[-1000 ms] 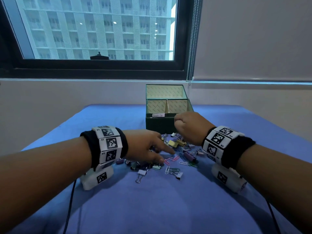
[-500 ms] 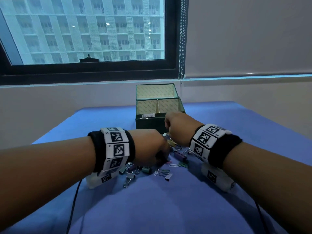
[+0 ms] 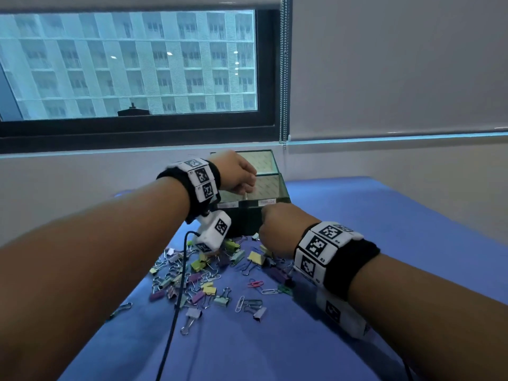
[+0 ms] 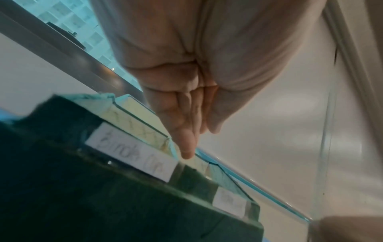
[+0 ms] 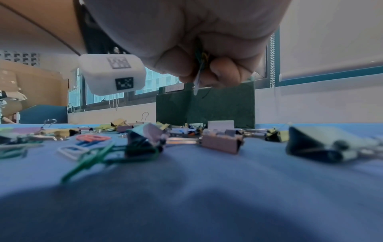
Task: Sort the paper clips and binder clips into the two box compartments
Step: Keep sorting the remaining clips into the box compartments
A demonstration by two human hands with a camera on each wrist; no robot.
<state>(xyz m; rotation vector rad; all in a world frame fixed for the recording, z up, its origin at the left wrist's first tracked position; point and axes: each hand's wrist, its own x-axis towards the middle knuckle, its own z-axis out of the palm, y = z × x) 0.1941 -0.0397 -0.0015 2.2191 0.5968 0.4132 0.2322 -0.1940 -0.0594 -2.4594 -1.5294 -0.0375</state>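
right now the left hand (image 3: 238, 171) hangs over the left compartment of the green box (image 3: 248, 220), fingers (image 4: 187, 144) straight, pointing down and holding nothing, so a drop looks just done. meanwhile the right hand (image 3: 277, 232) stays low by the pile of clips (image 3: 209, 273) on the blue cloth (image 3: 275, 347), curled tight round a few paper clips (image 5: 200, 65); i'd guess it must lift to the other compartment next

clips (image 3: 209, 273) crowding cloth before box (image 3: 247, 220), bare cloth (image 3: 247, 353) nearer
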